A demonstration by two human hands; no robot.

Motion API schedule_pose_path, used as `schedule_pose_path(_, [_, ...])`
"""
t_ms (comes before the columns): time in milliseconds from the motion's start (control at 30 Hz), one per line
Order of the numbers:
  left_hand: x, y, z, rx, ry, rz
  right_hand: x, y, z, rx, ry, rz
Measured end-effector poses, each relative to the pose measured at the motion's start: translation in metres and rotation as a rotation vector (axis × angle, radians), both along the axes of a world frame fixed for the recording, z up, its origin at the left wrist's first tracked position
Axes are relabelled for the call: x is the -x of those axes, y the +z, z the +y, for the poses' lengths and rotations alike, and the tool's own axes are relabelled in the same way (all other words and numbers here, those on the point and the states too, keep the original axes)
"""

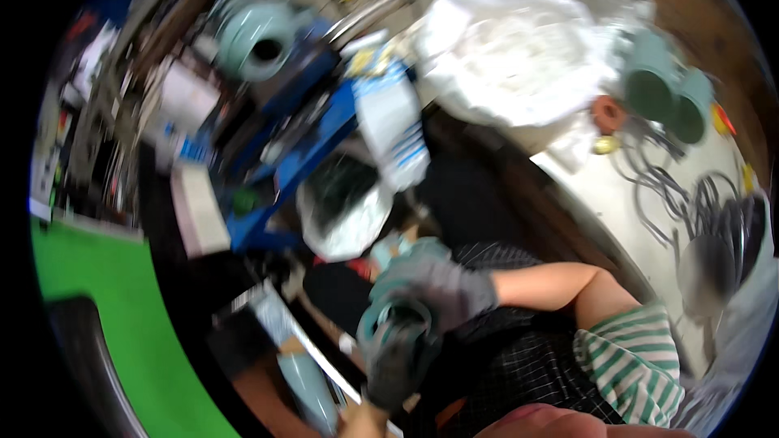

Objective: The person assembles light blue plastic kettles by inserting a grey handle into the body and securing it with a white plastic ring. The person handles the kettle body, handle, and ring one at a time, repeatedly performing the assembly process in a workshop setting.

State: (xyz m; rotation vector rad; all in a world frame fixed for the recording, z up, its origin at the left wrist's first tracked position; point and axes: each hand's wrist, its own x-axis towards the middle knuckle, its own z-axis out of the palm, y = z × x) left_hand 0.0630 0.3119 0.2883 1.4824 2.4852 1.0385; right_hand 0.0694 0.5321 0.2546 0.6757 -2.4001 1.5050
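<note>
Both my hands wear grey gloves and meet low in the middle of the head view, in front of a dark checked apron (535, 365). Between them is a grey-green hollow round part (370, 320), its dark opening facing up. My left hand (399, 365) is closed on its near side. From the right, my right hand (446, 288) reaches over its far side with bent fingers. Motion blur smears the fingertips and the part's edges. Just beyond the hands stands a bin with a white liner (345, 231).
A blue machine (316, 150) at upper left carries a grey-green housing (256, 36). A white sack (519, 57) of pale material stands at the back. Grey-green cylinders (652, 85), an orange ring (607, 114) and looped grey strips (653, 182) lie on the white table (600, 195).
</note>
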Motion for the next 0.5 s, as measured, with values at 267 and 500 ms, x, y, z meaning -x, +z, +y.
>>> schedule_pose_path(267, [0.024, -0.033, -0.015, 0.126, -0.202, 0.294, 0.039, -0.012, 0.015, -0.003, 0.302, 0.05])
schedule_pose_path(500, [0.119, -0.035, -0.004, -0.14, 0.368, 0.536, 0.13, -0.019, -0.003, -0.224, -0.023, 0.188])
